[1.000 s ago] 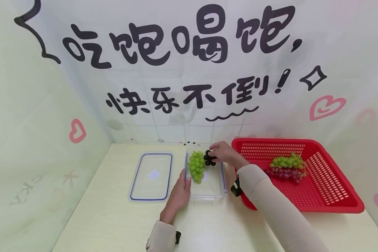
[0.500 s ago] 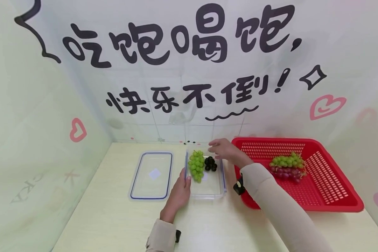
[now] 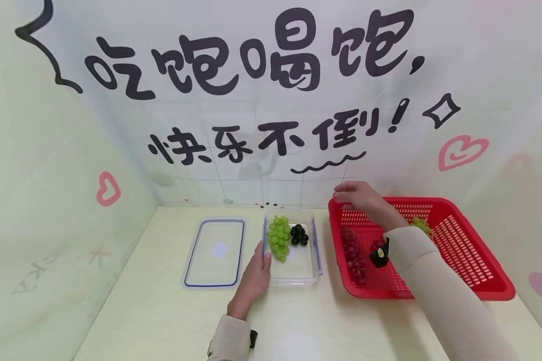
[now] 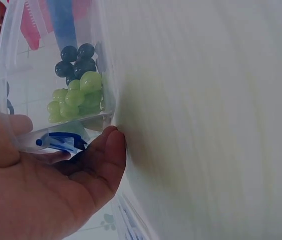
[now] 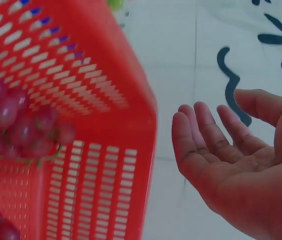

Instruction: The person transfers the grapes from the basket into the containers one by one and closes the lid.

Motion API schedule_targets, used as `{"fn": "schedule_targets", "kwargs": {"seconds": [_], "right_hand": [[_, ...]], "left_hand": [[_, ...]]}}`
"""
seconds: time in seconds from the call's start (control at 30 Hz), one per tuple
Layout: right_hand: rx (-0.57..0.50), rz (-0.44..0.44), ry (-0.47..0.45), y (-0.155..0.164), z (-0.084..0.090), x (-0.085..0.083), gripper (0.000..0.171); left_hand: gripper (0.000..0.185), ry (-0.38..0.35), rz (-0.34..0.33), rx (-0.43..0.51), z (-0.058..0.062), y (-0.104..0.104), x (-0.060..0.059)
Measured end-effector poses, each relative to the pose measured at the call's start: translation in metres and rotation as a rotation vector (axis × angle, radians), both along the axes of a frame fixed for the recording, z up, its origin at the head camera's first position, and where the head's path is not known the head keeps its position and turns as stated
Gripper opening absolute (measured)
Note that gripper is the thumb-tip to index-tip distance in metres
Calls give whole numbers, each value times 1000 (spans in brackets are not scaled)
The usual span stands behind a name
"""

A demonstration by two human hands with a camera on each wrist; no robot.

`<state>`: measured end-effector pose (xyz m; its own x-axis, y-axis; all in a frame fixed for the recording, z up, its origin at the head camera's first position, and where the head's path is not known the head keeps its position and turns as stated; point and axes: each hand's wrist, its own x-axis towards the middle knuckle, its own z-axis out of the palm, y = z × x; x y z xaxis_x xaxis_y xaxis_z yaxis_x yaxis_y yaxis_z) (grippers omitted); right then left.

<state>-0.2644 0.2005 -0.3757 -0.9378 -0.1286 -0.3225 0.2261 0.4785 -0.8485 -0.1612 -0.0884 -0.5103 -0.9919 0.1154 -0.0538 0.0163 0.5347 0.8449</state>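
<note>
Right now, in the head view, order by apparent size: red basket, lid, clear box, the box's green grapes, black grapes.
1. Red basket
2. Lid and clear box: too alike to rank
3. Green grapes
4. Black grapes

Green grapes (image 3: 421, 225) in basket (image 3: 462, 250) partly hidden behind right sleeve (image 3: 447, 286), itself cut off.

Back wall (image 3: 235, 113): black lettering (image 3: 281, 138) above the right fingers (image 3: 345, 187); pink heart (image 3: 462, 153) up and right of them. Side wall (image 3: 49, 200): smaller pink heart (image 3: 108, 189), well left. Pale tabletop (image 3: 307, 321) below.
</note>
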Motion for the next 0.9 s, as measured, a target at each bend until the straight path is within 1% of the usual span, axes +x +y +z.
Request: {"fn": "schedule_targets", "kwargs": {"seconds": [0.1,0.27,0.37,0.43,0.5,0.6,0.73,0.9], "right_hand": [[21,3,-13,13,-4,6,50],[42,31,-42,30,-18,12,50],[96,60,-57,38,-28,16,54],[130,66,-89,41,-35,19,60],[177,74,-127,42,-41,22,68],[205,89,-186,43,-49,25,74],[202,107,-239,43,-59,26,77],[215,89,-271,43,-68,28,76]], "left_hand": [[53,1,0,1,0,0,1],[53,-7,5,12,-3,0,1],[53,-14,6,9,-4,-1,1],[53,-11,0,6,-4,-1,1],[54,-10,-5,1,-4,-1,1],[54,-11,0,7,-2,-2,0],[55,-16,12,9,-1,-1,-2],[55,-29,16,2,-1,0,-1]]}}
